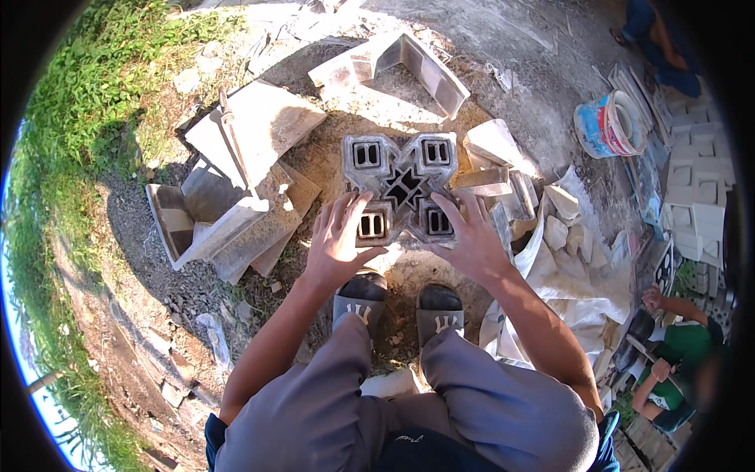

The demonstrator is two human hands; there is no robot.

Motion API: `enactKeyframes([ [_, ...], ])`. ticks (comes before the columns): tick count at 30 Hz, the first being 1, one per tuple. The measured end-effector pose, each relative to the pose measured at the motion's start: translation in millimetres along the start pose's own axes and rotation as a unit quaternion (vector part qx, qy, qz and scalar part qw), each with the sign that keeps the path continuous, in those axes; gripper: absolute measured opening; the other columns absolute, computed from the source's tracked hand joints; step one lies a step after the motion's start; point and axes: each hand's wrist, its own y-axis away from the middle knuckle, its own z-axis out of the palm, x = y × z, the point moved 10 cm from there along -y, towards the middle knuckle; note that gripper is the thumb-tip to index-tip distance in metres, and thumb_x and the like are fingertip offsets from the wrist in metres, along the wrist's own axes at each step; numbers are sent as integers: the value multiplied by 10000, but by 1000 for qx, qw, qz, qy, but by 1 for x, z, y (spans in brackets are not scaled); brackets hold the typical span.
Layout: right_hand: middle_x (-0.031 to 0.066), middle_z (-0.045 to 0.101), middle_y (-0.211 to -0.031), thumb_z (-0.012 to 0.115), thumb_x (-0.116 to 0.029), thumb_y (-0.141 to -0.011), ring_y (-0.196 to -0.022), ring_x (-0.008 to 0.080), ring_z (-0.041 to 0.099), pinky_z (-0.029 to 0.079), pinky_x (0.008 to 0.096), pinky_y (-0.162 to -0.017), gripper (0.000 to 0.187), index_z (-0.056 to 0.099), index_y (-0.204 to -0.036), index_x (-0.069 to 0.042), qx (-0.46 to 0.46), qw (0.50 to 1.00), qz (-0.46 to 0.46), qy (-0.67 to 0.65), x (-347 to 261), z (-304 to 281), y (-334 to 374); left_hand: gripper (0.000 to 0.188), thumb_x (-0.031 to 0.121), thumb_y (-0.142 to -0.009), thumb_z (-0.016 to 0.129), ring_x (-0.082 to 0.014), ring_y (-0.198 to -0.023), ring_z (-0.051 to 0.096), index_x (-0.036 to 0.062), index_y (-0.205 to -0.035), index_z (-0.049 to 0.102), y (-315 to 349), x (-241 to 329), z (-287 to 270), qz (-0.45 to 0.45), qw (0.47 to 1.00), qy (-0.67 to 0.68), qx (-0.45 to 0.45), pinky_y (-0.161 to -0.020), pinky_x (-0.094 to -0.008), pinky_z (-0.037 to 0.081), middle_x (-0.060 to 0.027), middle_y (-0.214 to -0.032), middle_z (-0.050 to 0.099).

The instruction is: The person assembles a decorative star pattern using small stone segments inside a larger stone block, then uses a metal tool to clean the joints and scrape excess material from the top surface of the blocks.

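Observation:
A grey X-shaped block point(399, 148), perhaps a mould or vent block, lies on the ground in front of my feet. It has slotted square openings in its four corners and a star-shaped opening in its middle. My left hand point(338, 240) is at its near left corner, fingers stretched forward along the edge and thumb spread toward the near side. On the near right corner, my right hand point(473, 240) is placed much the same way, fingers apart. Both hands appear to touch the block; whether they press on it, I cannot tell.
Angled grey plates point(259, 130) with a rod point(233, 145) lie at left. A V-shaped piece point(429, 75) sits beyond the block. Rubble on a white sack point(566, 271), a bucket point(602, 130) and stacked blocks point(696, 185) are at right, near a person in green point(680, 350) holding a tool.

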Motion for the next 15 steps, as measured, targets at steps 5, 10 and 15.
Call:
enactKeyframes([
  [5, 230, 334, -1531, 810, -482, -829, -1414, 471, 382, 395, 532, -1172, 936, 337, -1590, -214, -2, 1000, -11, 12, -2, 10, -2, 1044, 341, -676, 937, -426, -1375, 439, 185, -1558, 402, -1, -1, 11, -37, 999, 5, -36, -1139, -529, 408, -198, -1502, 439],
  [10, 254, 329, -1521, 800, -501, -835, -1392, 498, 391, 386, 556, -1167, 957, 320, -1595, -171, 11, 1000, -16, 7, -3, 12, -3, 1010, 317, -692, 927, -432, -1388, 429, 190, -1554, 416, -5, 0, 14, -30, 999, 22, -26, -1148, -525, 402, -205, -1511, 429],
  [15, 260, 337, -1503, 807, -513, -821, -1372, 503, 401, 402, 558, -1151, 962, 341, -1571, -132, 29, 999, -25, 5, -3, 16, -5, 930, 294, -705, 917, -435, -1376, 446, 174, -1518, 480, -5, 0, 12, -17, 999, 33, -12, -1152, -525, 398, -215, -1488, 465],
])
